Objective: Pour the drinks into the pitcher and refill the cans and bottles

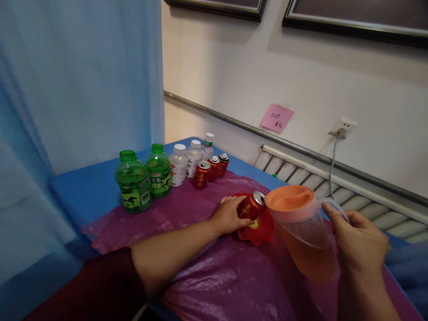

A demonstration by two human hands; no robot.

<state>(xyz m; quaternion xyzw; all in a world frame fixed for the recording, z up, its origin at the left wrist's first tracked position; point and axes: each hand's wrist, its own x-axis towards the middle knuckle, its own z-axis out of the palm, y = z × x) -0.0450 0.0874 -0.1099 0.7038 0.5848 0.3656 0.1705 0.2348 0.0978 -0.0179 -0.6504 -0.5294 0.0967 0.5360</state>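
My left hand (230, 216) is wrapped round a red drink can (251, 206), which leans to the right above a red scalloped tray (259, 234). The can's top is open. In my right hand (357, 236) is the handle of a clear plastic pitcher (302, 236) with an orange lid (290, 198). Brownish liquid fills its lower part, and the pitcher tilts toward the can. Its lid rim is close to the can's top; I cannot tell whether they touch. No stream of liquid shows between them.
Several more red cans (202, 174) stand behind, beside white-capped bottles (179, 165) and green bottles (133, 183). Purple plastic sheeting (214, 272) covers the blue table (73, 191). A radiator (364, 200) and cord (332, 167) are along the wall; a blue curtain (83, 80) hangs left.
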